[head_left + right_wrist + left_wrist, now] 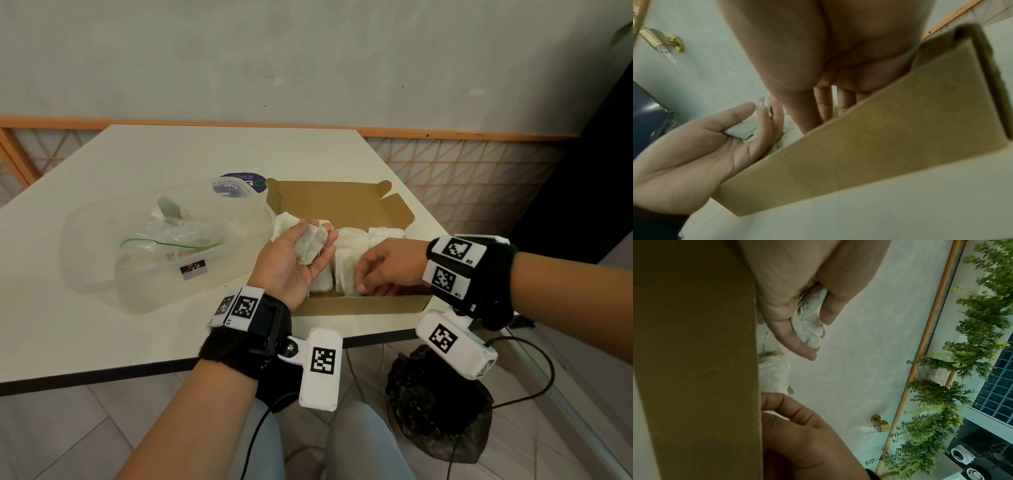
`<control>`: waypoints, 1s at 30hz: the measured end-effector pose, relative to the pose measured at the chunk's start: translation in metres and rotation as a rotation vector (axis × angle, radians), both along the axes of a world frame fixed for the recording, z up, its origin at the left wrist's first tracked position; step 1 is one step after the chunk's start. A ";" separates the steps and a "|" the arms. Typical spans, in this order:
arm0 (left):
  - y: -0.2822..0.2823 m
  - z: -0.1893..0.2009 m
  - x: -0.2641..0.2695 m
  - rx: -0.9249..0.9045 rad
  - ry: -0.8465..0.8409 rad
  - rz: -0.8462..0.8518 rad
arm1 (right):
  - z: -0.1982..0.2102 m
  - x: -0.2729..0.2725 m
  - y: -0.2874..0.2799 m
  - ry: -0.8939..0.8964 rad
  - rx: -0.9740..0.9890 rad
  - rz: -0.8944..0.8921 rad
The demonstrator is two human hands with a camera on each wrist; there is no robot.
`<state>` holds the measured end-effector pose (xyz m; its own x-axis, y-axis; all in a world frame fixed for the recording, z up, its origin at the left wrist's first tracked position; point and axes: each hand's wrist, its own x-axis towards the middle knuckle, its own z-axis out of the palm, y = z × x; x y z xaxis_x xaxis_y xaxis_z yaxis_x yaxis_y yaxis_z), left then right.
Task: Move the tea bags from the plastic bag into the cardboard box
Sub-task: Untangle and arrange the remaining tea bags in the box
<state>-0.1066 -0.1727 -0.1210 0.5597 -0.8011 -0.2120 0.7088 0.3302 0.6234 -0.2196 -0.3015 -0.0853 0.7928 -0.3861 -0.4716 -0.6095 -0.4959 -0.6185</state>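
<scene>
Tea bags [346, 270] lie packed in rows inside the open cardboard box [363, 303] on the table [102, 329]. The left hand [294, 263], palm up over the box's left end, clasps a few more (thumb across them). The right hand [387, 267] reaches into the box, curled fingertips touching the packed rows. The plastic bag [171, 236] sits in a clear tub [102, 274] beside the box.

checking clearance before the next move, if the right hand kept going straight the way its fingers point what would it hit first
Most likely the tea bags packed in the cardboard box: the right hand is inside the box with its fingertips at them. Beyond lies the left hand, holding more tea bags, though depth there is unclear.
</scene>
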 end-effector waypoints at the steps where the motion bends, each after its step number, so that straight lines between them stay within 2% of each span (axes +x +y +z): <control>1: 0.000 0.000 0.000 0.002 0.000 0.002 | -0.002 0.001 0.001 -0.015 -0.003 -0.013; 6: 0.001 0.001 0.000 0.003 0.001 -0.006 | -0.003 0.005 0.007 -0.071 -0.154 0.052; 10: 0.000 0.002 0.000 0.010 -0.010 -0.004 | -0.004 0.010 0.015 -0.026 -0.329 0.169; 14: 0.003 0.005 -0.002 -0.003 0.017 -0.008 | 0.011 0.015 0.012 0.020 -0.257 0.094; 19: 0.006 0.011 -0.003 -0.029 0.050 -0.055 | 0.045 0.023 0.008 -0.415 -0.341 0.005; 24: 0.008 0.012 -0.004 -0.028 -0.044 -0.151 | 0.039 0.034 0.029 -0.365 -0.401 0.139; 27: 0.010 0.012 -0.004 -0.018 -0.085 -0.161 | 0.033 0.041 0.033 -0.398 -0.416 0.130; 30: 0.011 0.013 -0.005 -0.016 -0.105 -0.164 | 0.032 0.044 0.032 -0.430 -0.342 0.092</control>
<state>-0.1112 -0.1617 -0.1079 0.4393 -0.8864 -0.1458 0.6853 0.2257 0.6924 -0.1753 -0.2698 -0.0528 0.9237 -0.3807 0.0424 -0.2824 -0.7515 -0.5963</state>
